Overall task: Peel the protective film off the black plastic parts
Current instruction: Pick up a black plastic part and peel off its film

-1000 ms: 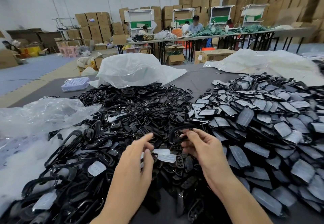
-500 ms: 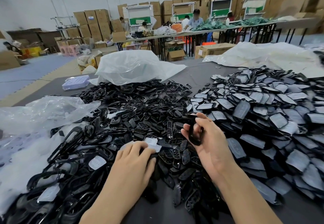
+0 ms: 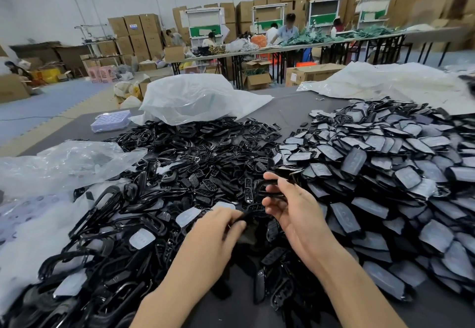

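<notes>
A big heap of bare black plastic parts (image 3: 200,163) covers the middle and left of the dark table. To the right lies a second heap of film-covered parts (image 3: 385,168), grey-white on top. My right hand (image 3: 290,207) holds a black frame-shaped part (image 3: 270,186) between thumb and fingers above the pile. My left hand (image 3: 218,227) lies lower and to the left, its fingertips pinching a thin black part (image 3: 243,217). Loose pieces of peeled film (image 3: 189,216) rest among the black parts near my left hand.
Crumpled clear plastic bags (image 3: 195,96) lie at the back of the table and at the left (image 3: 59,163). A small lilac tray (image 3: 110,121) sits back left. Beyond are long tables, cardboard boxes and several people working.
My right hand has kept its black frame part and turned it slightly. My left hand moved right from the pile and now pinches a black part close to my right hand.
</notes>
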Tool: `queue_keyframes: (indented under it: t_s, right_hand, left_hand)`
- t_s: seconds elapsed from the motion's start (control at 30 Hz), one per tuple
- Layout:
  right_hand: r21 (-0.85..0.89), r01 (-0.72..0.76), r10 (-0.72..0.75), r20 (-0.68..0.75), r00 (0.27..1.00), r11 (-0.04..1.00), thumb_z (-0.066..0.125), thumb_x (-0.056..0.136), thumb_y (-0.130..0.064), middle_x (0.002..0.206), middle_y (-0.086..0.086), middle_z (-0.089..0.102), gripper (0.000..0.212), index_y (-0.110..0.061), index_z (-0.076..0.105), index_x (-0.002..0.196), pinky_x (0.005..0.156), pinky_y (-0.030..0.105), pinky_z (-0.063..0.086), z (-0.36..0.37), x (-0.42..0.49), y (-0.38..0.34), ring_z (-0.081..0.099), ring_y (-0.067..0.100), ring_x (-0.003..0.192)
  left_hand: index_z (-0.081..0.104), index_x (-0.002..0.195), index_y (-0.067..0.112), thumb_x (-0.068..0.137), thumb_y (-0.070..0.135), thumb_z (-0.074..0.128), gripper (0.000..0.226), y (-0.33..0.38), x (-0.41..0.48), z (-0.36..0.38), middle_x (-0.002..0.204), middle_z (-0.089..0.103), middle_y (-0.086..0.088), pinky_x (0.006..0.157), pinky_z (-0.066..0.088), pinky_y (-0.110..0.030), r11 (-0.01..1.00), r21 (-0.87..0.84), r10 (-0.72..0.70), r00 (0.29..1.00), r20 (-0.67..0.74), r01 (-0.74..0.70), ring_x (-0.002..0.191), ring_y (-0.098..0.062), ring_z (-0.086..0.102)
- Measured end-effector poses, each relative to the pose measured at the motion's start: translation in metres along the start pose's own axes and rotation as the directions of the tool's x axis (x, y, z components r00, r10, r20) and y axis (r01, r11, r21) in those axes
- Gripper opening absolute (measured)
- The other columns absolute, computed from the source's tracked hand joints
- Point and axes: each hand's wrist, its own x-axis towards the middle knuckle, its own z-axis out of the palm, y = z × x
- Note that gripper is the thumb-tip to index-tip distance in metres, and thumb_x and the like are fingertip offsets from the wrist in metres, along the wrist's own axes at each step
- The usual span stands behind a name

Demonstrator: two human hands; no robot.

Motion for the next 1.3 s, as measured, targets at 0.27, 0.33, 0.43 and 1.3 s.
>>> queue_keyframes:
  t_s: [0.27, 0.33, 0.43, 1.3]
  right_hand:
    - [-0.17, 0.025, -0.023, 0.014, 1.0, 0.985, 0.052, 0.104, -0.013, 0.073, -0.005, 0.066, 0.022, -0.014, 0.074, 0.106, 0.059, 0.02, 0.055, 0.001, 0.0, 0.009, 0.068, 0.012, 0.066]
    - [-0.229, 0.044, -0.041, 0.021, 0.999, 0.972, 0.056, 0.102, -0.012, 0.074, -0.005, 0.069, 0.018, -0.015, 0.073, 0.109, 0.062, 0.021, 0.056, 0.002, -0.001, 0.011, 0.07, 0.014, 0.068]
    - [-0.278, 0.073, -0.066, 0.033, 0.997, 0.958, 0.06, 0.1, -0.011, 0.08, -0.001, 0.075, 0.017, -0.016, 0.07, 0.113, 0.064, 0.02, 0.056, 0.002, -0.003, 0.013, 0.072, 0.015, 0.071]
    - [-0.315, 0.019, 0.083, 0.307, 0.948, 0.949, 0.049, 0.104, -0.015, 0.106, 0.014, 0.077, 0.026, -0.013, 0.072, 0.118, 0.103, 0.055, 0.045, 0.016, -0.018, 0.026, 0.074, 0.027, 0.097]
  left_hand:
    - [0.073, 0.09, 0.021, 0.103, 0.016, 0.05, 0.027, -0.001, -0.003, -0.008, 0.083, 0.075, 0.005, 0.066, 0.049, -0.012, 0.707, -0.667, -0.356, 0.933, -0.046, 0.237, 0.069, -0.002, 0.065]
    - [0.072, 0.093, 0.017, 0.104, 0.015, 0.049, 0.026, -0.001, -0.003, -0.01, 0.083, 0.075, 0.0, 0.065, 0.051, -0.013, 0.663, -0.708, -0.359, 0.933, -0.017, 0.242, 0.066, -0.005, 0.064]
    - [0.074, 0.096, 0.019, 0.102, 0.016, 0.052, 0.023, 0.001, -0.003, -0.012, 0.083, 0.075, 0.001, 0.066, 0.052, -0.015, 0.626, -0.742, -0.364, 0.931, -0.003, 0.242, 0.066, -0.006, 0.064]
    - [0.057, 0.104, 0.035, 0.095, 0.014, 0.061, 0.023, -0.002, -0.007, -0.012, 0.082, 0.065, 0.009, 0.062, 0.045, -0.01, 0.767, -0.633, -0.295, 0.934, -0.204, 0.104, 0.068, -0.008, 0.063]
